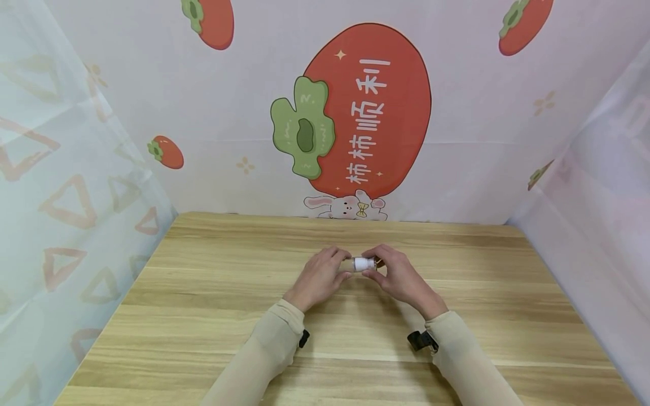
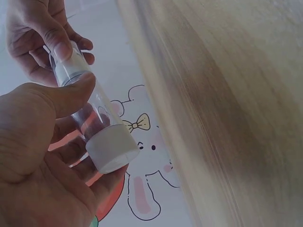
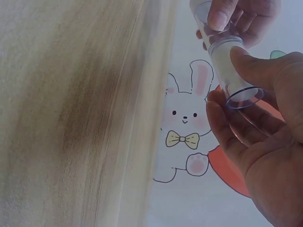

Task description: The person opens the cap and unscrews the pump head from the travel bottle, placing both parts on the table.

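Between both hands lies a small clear bottle (image 1: 364,264) with white parts, held roughly sideways above the table. My left hand (image 1: 319,277) grips one end: in the left wrist view its thumb presses the clear body, and its fingers lie under the white base (image 2: 112,147). With thumb and fingers, my right hand (image 1: 401,280) holds the other end, a clear cap (image 3: 244,98) over a white inner part (image 3: 228,71). Both hands are close together, and their fingers hide parts of the bottle.
Below the hands spreads a wood-grain table (image 1: 203,338). A white cloth backdrop (image 1: 467,169) printed with a large red persimmon and a rabbit stands at its far edge. Patterned cloth walls (image 1: 61,186) flank both sides. Black wrist straps (image 1: 422,340) sit at the sleeves.
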Available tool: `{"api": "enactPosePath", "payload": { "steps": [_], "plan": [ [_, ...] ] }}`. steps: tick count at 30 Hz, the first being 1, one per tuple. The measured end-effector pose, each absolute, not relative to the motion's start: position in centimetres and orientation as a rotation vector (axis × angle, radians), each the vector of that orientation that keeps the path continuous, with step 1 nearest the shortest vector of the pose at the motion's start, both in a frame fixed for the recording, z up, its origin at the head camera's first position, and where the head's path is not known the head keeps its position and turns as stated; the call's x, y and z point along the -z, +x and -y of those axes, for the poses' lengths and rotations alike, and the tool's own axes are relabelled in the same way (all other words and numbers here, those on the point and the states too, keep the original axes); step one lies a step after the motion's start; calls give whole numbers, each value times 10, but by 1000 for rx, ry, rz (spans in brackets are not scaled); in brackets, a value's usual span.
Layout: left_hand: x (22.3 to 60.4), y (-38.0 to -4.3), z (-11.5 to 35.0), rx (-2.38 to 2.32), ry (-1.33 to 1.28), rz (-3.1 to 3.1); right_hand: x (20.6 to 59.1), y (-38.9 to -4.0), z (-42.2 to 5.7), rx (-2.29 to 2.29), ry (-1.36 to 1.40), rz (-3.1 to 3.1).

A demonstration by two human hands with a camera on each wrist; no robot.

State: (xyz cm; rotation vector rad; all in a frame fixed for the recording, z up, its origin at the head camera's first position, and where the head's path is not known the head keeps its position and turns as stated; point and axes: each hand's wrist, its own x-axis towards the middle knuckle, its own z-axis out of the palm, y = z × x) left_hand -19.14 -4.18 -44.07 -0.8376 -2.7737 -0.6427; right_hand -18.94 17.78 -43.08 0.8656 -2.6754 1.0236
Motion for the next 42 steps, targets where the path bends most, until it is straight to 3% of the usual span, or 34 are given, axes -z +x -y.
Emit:
{"api": "enactPosePath", "payload": {
  "steps": [42],
  "plan": [
    [441,-190,55,695,-912,2747,434,-185,-185,-1170,832,2647]
  ]
}}
